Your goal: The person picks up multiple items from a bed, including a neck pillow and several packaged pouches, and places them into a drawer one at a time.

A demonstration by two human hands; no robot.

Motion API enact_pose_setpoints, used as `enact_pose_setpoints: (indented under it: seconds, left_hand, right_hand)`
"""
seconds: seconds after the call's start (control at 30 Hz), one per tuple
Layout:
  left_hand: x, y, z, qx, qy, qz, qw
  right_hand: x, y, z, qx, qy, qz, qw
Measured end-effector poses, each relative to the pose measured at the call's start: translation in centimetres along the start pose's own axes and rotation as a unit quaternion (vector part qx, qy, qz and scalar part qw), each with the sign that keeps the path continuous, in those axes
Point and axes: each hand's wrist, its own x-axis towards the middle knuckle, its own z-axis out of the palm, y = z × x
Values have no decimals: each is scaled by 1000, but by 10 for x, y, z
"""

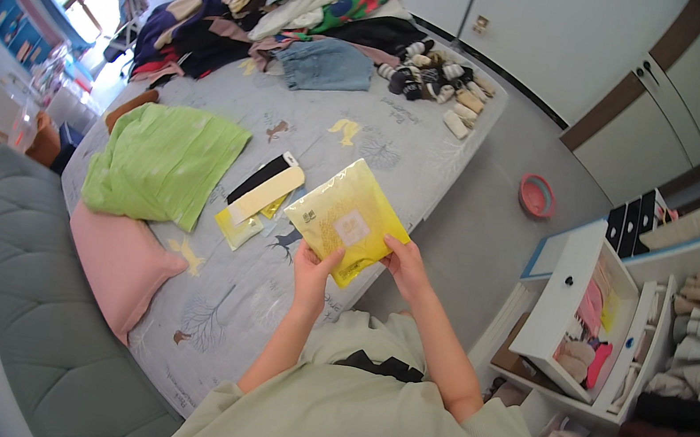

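Between my two hands is a flat yellow plastic packet (349, 222) with a pale square patch and some printing. My left hand (314, 274) grips its lower left edge, thumb on the front. On the right corner, my right hand (405, 266) pinches it the same way. The packet is held above the bed's edge. Just left of it on the mattress lie a cream-coloured strip-shaped item (266, 193), a black strip-shaped item (264, 177) with a white tab, and a smaller yellow packet (237, 228).
A green blanket (163, 162) and pink pillow (115, 266) lie toward the headboard (39, 282). Clothes (263, 25), denim (328, 66) and rolled socks (433, 79) cover the far end. At right, an open drawer (544, 319) juts from the wardrobe. A red basin (536, 196) sits on the floor.
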Motion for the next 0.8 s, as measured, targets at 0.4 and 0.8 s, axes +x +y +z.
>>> enact_pose_setpoints:
  seconds: [0.4,0.8]
  left_hand:
    - [-13,-12,101,25,-131,-39,990]
    - [-73,-52,226,3,-235,-124,964]
  right_hand:
    - [-71,-44,-86,8,112,-95,989]
    - [-173,-94,-175,-7,186,-160,969]
